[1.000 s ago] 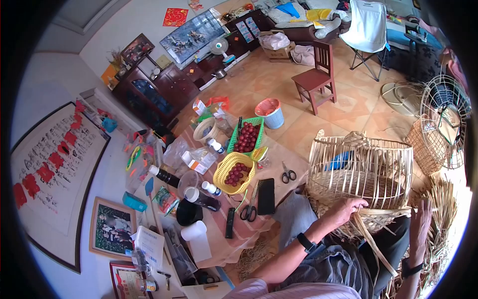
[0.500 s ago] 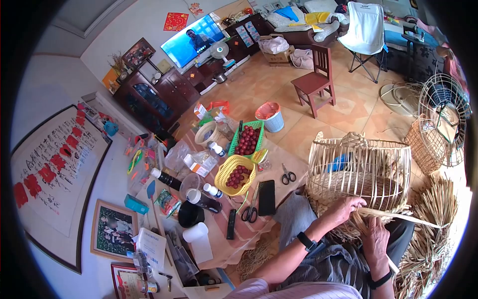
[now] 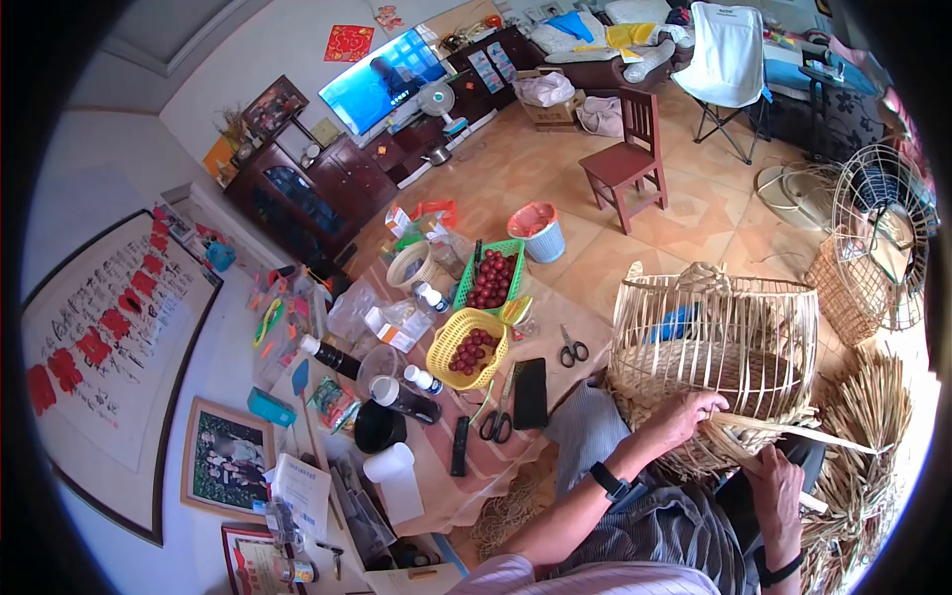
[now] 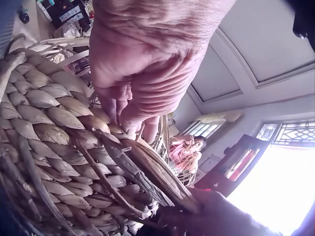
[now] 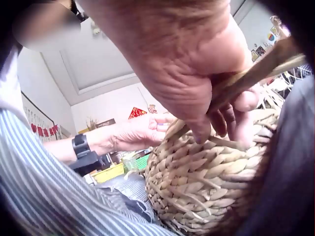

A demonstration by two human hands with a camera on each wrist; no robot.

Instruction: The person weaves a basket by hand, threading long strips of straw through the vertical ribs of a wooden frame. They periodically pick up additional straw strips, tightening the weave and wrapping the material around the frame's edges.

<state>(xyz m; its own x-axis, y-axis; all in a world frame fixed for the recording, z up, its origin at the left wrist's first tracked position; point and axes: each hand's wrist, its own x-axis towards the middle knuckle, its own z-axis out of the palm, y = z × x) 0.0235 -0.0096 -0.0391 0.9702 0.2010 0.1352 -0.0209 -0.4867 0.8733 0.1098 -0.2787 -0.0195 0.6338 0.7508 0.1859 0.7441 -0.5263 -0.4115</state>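
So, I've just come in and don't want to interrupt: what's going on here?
A seated person is handling a basket at their knees. Their left hand pinches at its braided band, while their right hand grips a flat dried strip running from that band. Upright slats above the band stand with open gaps between them. A pile of straw is beside them, and two pairs of scissors lie on the table.

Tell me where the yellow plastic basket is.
In the head view, the yellow plastic basket sits on the cloth-covered table, left of the black phone and just below the green basket.
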